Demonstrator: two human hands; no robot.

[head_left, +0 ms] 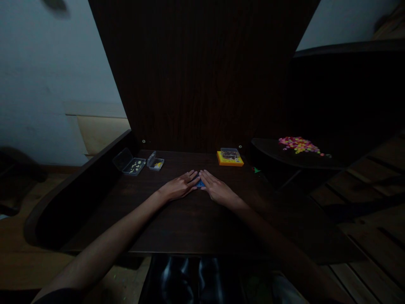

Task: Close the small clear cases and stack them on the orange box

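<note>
A small blue piece (199, 184), flat on the dark table, shows in the gap between my two hands; most of it is covered, and I cannot make out its kind. My left hand (181, 186) lies over its left side, palm down with the fingers stretched out. From the right, my right hand (217, 188) rests on it in the same way, fingers extended and fairly close together. The fingertips of both hands nearly meet at the far end of the blue piece.
Two clear plastic cases stand with lids up at the left: a larger one (134, 167) with pale bits and a smaller one (156, 164). A clear box (230, 153) sits on a yellow box (230, 161). Colourful small pieces (299, 145) cover part of the right shelf (268, 146).
</note>
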